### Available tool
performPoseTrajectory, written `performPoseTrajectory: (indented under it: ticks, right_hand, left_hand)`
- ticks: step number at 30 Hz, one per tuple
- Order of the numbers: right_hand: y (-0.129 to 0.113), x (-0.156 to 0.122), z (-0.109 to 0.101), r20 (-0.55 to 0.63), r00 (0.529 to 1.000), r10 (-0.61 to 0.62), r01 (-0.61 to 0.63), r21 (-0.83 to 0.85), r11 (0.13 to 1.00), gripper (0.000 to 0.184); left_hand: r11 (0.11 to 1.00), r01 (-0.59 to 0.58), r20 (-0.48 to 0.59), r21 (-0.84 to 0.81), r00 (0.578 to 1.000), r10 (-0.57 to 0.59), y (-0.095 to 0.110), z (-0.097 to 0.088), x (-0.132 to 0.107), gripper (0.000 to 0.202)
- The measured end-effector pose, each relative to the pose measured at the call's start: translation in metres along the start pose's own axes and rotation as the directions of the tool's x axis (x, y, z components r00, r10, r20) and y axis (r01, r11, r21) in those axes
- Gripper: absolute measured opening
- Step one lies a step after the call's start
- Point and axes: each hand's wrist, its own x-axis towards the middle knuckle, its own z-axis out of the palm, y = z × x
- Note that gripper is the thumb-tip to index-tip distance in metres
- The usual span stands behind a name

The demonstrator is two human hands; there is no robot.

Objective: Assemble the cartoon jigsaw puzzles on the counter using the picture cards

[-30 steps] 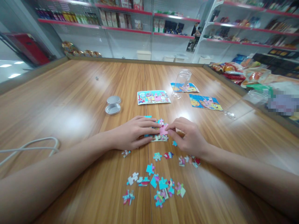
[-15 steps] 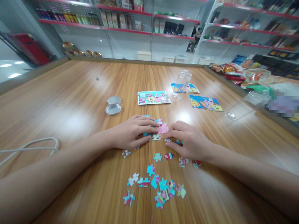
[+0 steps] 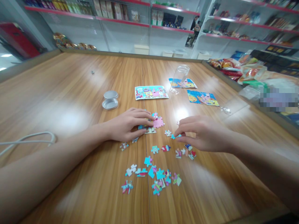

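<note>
My left hand (image 3: 129,124) lies flat with fingers stretched over a joined patch of jigsaw puzzle (image 3: 158,122), partly hiding it. The uncovered part shows a pink figure. To its right, my right hand (image 3: 198,132) has thumb and fingers pinched at a blue puzzle piece (image 3: 175,136) close to the tabletop. Beside that piece lies a pale puzzle piece (image 3: 167,133). Nearer me are a light-blue puzzle piece (image 3: 154,149), a red and blue one (image 3: 166,148) and several scattered puzzle pieces (image 3: 160,174), some overlapping.
Behind the puzzle lies a picture card (image 3: 151,92). Two round metal lids (image 3: 110,104) sit left of it. A clear jar (image 3: 181,74) stands near two blue picture sheets (image 3: 203,98). A white cable (image 3: 46,133) lies at left; packaged goods (image 3: 230,67) line the right edge.
My right hand has moved right, away from the joined patch, and now pinches at the blue piece. The left hand stays on the patch. The whole view has shifted slightly.
</note>
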Motion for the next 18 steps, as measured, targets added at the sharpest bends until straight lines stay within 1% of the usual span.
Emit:
performPoseTrajectory:
  ticks: [2, 5, 8, 10, 12, 14, 15, 18]
  right_hand:
    - [-0.012, -0.001, 0.003, 0.056, 0.998, -0.013, 0.013, 0.012, 1.000, 0.013]
    - [-0.030, 0.000, 0.011, 0.108, 0.993, -0.055, 0.051, 0.033, 0.998, 0.013]
    - [-0.040, 0.000, 0.010, 0.184, 0.979, -0.083, 0.079, 0.029, 0.996, 0.012]
    - [-0.041, -0.004, 0.003, 0.243, 0.969, -0.041, 0.043, -0.005, 0.999, 0.013]
    - [-0.038, -0.012, -0.004, 0.269, 0.963, 0.022, -0.005, -0.066, 0.998, 0.013]
    - [-0.039, -0.023, -0.004, 0.241, 0.969, 0.056, -0.027, -0.121, 0.992, 0.011]
    - [-0.042, -0.028, 0.001, 0.209, 0.976, 0.055, -0.026, -0.140, 0.990, 0.012]
    - [-0.059, -0.036, 0.026, 0.079, 0.997, 0.004, 0.004, -0.105, 0.994, 0.021]
  left_hand:
    - [1.000, -0.001, 0.000, -0.001, 1.000, 0.001, -0.001, 0.000, 0.000, 0.041]
    - [1.000, -0.002, -0.001, 0.002, 1.000, 0.002, -0.002, 0.001, -0.001, 0.041]
    - [1.000, -0.003, -0.003, 0.004, 1.000, 0.003, -0.002, 0.001, -0.001, 0.041]
    - [1.000, -0.005, -0.003, 0.004, 1.000, 0.005, -0.003, 0.002, -0.002, 0.041]
    - [1.000, -0.006, 0.000, 0.006, 1.000, 0.006, -0.003, 0.002, -0.002, 0.042]
    - [1.000, -0.002, 0.004, 0.007, 1.000, 0.002, -0.002, 0.001, -0.002, 0.042]
    - [1.000, 0.002, 0.007, 0.008, 1.000, -0.002, -0.002, 0.001, -0.002, 0.042]
    - [1.000, 0.011, 0.017, 0.012, 1.000, -0.011, -0.001, 0.001, -0.002, 0.042]
